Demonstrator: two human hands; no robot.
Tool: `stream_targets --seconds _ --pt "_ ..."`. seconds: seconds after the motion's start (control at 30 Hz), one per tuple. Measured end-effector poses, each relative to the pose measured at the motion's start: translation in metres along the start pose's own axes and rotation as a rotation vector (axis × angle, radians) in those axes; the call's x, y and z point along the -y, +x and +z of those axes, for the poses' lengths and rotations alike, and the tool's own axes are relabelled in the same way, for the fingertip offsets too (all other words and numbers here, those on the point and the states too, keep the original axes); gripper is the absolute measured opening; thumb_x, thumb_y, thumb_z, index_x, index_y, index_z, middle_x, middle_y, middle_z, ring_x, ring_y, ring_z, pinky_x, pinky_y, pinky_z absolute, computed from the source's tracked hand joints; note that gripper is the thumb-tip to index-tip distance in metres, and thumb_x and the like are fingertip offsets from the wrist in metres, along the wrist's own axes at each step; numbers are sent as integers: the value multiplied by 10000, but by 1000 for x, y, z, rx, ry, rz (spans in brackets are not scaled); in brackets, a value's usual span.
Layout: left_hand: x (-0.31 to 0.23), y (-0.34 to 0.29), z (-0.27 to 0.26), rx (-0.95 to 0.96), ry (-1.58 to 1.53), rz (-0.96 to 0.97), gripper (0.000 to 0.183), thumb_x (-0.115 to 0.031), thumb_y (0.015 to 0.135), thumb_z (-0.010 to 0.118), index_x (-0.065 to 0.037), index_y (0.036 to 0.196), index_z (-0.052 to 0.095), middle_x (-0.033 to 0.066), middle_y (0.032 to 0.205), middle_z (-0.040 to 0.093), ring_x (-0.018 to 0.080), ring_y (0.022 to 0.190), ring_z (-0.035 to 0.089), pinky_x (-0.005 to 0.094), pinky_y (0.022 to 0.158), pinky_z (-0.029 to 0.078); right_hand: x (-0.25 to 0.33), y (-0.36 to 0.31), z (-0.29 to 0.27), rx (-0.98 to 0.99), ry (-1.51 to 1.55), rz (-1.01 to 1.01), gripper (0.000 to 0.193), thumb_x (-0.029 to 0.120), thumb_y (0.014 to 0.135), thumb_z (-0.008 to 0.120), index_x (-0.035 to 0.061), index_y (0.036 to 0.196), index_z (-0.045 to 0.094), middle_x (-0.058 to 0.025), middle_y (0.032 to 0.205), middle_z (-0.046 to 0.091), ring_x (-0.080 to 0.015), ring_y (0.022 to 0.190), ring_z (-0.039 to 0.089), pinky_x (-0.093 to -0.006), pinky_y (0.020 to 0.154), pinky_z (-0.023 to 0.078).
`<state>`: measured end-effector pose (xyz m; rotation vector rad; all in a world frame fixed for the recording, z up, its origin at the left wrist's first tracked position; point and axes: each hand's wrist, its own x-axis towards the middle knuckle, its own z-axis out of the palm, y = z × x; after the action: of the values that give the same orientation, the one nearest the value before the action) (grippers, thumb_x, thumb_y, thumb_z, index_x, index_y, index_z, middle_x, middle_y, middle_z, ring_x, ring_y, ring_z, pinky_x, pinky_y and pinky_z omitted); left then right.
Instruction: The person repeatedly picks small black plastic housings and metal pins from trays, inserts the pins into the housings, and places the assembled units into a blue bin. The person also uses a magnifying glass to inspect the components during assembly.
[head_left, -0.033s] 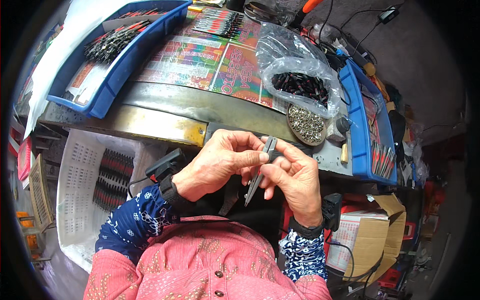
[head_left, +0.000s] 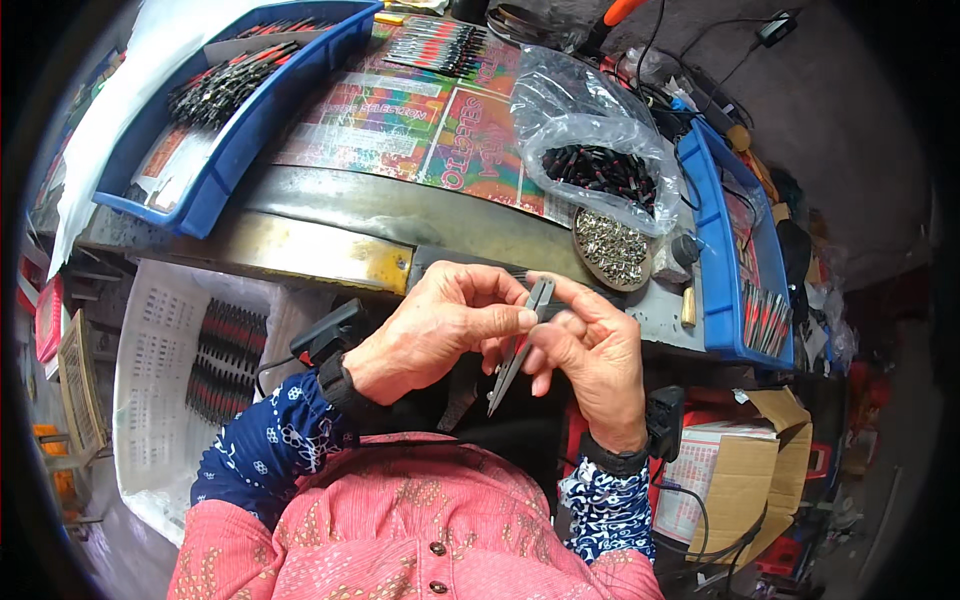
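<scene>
My left hand (head_left: 435, 325) and my right hand (head_left: 598, 368) meet in front of my body, below the bench edge. Between them is a slim dark grey pointed tool (head_left: 507, 380), with a forked upper end and its narrow tip slanting down to the left. A bit of red shows along its side; its exact kind is unclear. My left thumb and index finger pinch the upper part. The right thumb and bent fingers close on it from the other side, partly hiding its middle.
Black and red slim pieces fill a blue tray (head_left: 215, 185) at far left. A plastic bag (head_left: 560, 85) of black parts and a bowl (head_left: 640, 278) of small metal parts sit on the bench. A blue bin (head_left: 712, 260) stands right, a white basket (head_left: 150, 400) lower left, a cardboard box (head_left: 745, 470) lower right.
My right thumb has shifted slightly on the pointed tool, and my right hand has moved a touch. The grip otherwise looks the same.
</scene>
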<state>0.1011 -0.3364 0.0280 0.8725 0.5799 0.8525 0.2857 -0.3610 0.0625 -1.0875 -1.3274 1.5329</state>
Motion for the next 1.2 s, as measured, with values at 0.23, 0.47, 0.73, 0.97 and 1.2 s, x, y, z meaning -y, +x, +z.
stream_targets --seconds 0.23,0.47,0.73,0.97,1.2 --pt "-10 -12 2 220 7 -158 154 -140 882 704 6 921 670 25 769 640 81 649 573 227 564 455 0 -2 -15 121 158 -67 121 48 906 660 -37 989 639 -73 814 668 -87 602 594 -203 489 491" --pt "-6 -11 13 81 95 34 220 -129 919 674 20 1075 630 12 867 660 55 767 598 209 659 498 -5 -1 -18 20 175 -159 135 37 904 665 -38 1007 621 -68 752 638 -92 571 582 -212 493 490" --pt "2 -2 26 -146 441 231 189 -80 899 676 21 1049 620 18 824 653 43 668 567 196 584 479 -10 11 -17 -77 94 -193 134 20 901 666 -24 1018 619 -42 780 634 -68 586 574 -193 505 488" --pt "-5 1 15 -215 812 385 180 -58 831 723 40 959 644 37 711 626 47 639 549 218 580 459 22 34 -56 -109 -328 -179 88 78 907 656 -3 937 675 11 751 629 -41 605 557 -193 548 456" --pt "-14 2 3 -203 862 414 164 -34 816 723 34 944 645 54 700 611 72 614 555 232 567 454 32 101 -100 -384 -1074 -476 142 96 826 676 -25 901 688 -108 818 649 -182 700 626 -290 642 485"
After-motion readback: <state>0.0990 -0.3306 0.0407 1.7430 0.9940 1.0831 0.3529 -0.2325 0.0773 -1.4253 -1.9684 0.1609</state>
